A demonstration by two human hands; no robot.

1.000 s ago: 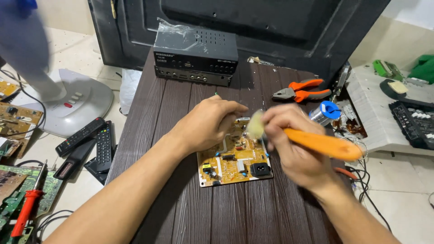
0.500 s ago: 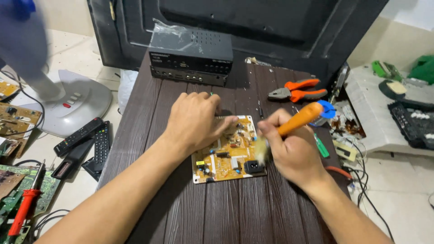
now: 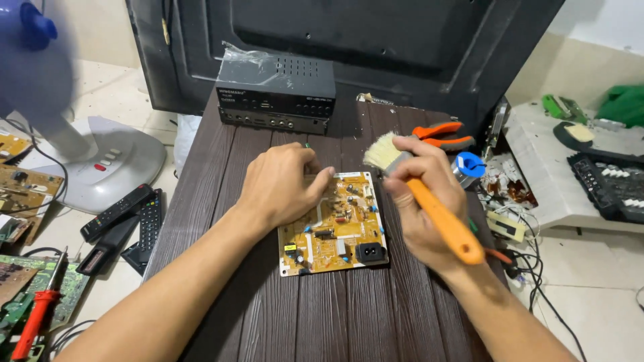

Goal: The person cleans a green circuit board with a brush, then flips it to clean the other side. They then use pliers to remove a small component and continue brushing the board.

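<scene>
Lifted since the earlier frame, the right hand (image 3: 422, 201) grips the orange-handled brush (image 3: 429, 201) above the yellow circuit board (image 3: 335, 224), which the left hand (image 3: 282, 184) pins on the bench (image 3: 221, 167); dusting is mid-stroke, and the next pass likely needs light bristle contact.

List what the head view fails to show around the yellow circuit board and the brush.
- Head view: the upper left of the yellow circuit board is covered by the left hand.
- The middle of the orange-handled paintbrush is wrapped by the right hand.
- The orange-handled pliers are partly behind that hand.
- The blue fan is blurred and cut by the left edge.
</scene>
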